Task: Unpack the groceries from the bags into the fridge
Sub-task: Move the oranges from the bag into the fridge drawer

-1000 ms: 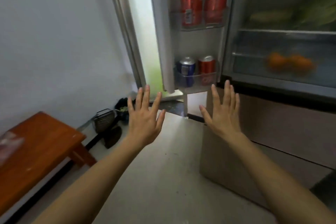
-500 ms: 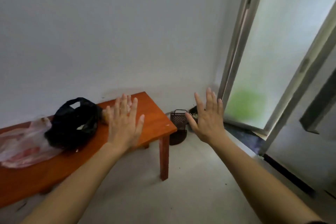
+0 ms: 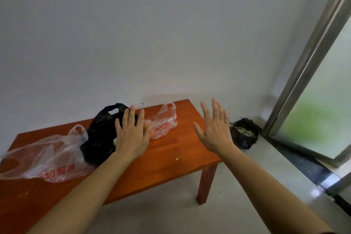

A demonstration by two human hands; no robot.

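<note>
Three plastic bags lie on a low orange wooden table (image 3: 167, 159). A black bag (image 3: 100, 135) sits in the middle. A clear bag with red print (image 3: 47, 159) lies at the left, and a smaller clear bag with red print (image 3: 164, 123) lies at the back right with something orange inside. My left hand (image 3: 131, 135) is raised with fingers spread in front of the black bag, holding nothing. My right hand (image 3: 214, 129) is spread the same way above the table's right end, also holding nothing. The fridge is out of view.
A grey wall stands behind the table. On the floor at the right sits a small black bin (image 3: 246, 133) with scraps in it, beside a metal-framed frosted glass door (image 3: 313, 104). Pale floor lies in front of the table.
My view has swung left from the open fridge to the table with the bags. Both hands have stayed raised and spread, and now hang over the table.
</note>
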